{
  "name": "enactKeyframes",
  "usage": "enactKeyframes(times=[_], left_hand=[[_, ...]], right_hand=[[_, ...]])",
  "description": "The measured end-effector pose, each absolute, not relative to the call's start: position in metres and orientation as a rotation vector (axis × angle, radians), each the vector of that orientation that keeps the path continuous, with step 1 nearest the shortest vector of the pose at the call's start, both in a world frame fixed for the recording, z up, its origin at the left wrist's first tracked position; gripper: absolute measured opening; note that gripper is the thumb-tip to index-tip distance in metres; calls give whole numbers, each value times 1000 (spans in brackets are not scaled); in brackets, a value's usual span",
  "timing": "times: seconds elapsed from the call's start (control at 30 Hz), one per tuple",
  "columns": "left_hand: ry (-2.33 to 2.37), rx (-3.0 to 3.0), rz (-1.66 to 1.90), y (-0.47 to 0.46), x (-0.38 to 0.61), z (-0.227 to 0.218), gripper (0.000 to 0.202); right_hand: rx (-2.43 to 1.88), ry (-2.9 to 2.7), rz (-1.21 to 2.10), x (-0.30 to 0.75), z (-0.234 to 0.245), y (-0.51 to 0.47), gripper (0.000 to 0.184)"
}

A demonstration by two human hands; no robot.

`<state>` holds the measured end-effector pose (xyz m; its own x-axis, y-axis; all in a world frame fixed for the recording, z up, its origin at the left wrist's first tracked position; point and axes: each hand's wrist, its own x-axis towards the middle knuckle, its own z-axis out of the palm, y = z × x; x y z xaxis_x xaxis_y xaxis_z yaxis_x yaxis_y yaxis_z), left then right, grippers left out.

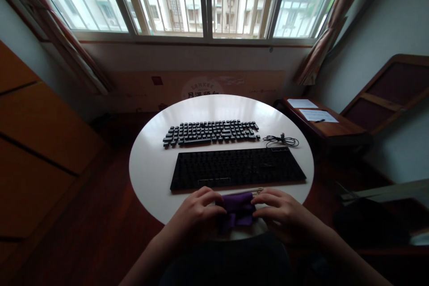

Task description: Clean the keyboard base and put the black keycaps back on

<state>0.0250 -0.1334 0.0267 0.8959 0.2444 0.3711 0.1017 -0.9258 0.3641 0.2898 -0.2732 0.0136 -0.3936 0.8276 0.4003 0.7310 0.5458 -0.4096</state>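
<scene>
Both my hands pinch a folded purple cloth (238, 205) at the near edge of the round table. My left hand (201, 205) has its fingers closed on the cloth's left side, and my right hand (279, 208) grips the right side. Just beyond lies a black keyboard base (231, 167) that appears stripped of its keycaps. Loose black keycaps (208, 133) are laid out behind it in keyboard-like rows. Thin light-coloured sticks or tools (258, 191) lie between the base and my right hand, partly hidden; their kind is unclear.
A black cable (283, 140) is coiled right of the keycaps, near the base's upper right corner. The white round table (150, 165) has a curved edge. On the right, a wooden chair (348, 130) bears papers (318, 115) and a pen (320, 120). Windows stand behind.
</scene>
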Motion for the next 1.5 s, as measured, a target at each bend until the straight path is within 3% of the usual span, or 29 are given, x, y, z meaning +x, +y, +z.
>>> enactKeyframes(times=[0.2, 0.37, 0.7, 0.8, 0.9, 1.07, 1.17, 1.3, 1.5], left_hand=[[211, 2787, 549, -143, 26, 35, 37], [102, 2935, 333, -153, 51, 27, 66], [57, 2998, 244, -147, 55, 12, 72], [-45, 3043, 389, -146, 50, 26, 67], [-36, 3036, 769, -131, 43, 53, 52], [492, 2709, 1462, -38, 48, 114, 30], [764, 2527, 1523, 50, 63, 130, 29], [1066, 2338, 1455, 145, 70, 119, 33], [1491, 2286, 1577, 190, 31, 86, 38]], right_hand=[[-1236, -2110, 85, 295, 21, -267, 31], [-1227, -1966, 4, 306, 33, -245, 29], [-1150, -1808, 34, 320, 96, -155, 16], [-1187, -1707, 88, 321, 96, -115, 16], [-1223, -1672, 106, 318, 81, -85, 18], [-1211, -1930, 86, 306, 49, -70, 24], [-1195, -2075, 99, 299, 37, -74, 25], [-1236, -2189, 103, 295, 30, -80, 23], [-1227, -2262, 171, 292, 34, -83, 22]])
